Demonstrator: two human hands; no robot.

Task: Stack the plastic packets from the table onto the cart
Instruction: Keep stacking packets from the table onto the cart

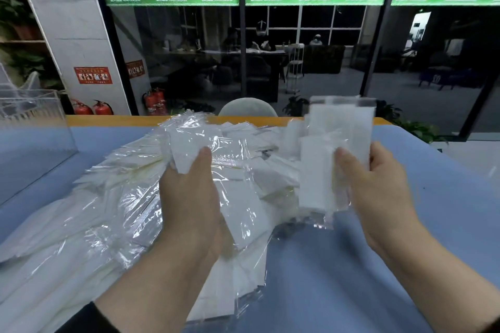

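My left hand (189,197) and right hand (378,186) each pinch clear plastic packets of white sheets (338,143); gathering done, I'd say carrying to the unseen cart comes next.

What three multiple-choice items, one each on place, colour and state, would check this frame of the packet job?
1. Where does the pile of packets lie?
A. on the table, mostly left of centre
B. on a cart
C. on the floor

2. What colour is the table top?
A. green
B. blue
C. black

3. What is the right hand doing?
A. resting flat on the table
B. hanging idle with nothing in it
C. holding a small bunch of packets raised above the table

Answers:
1. A: the heap spreads over the table's left and middle, and no cart is in view.
2. B: the bare surface around the pile is blue, with an orange far edge.
3. C: its thumb and fingers pinch the bunch upright, while the left hand grips packets on the pile.
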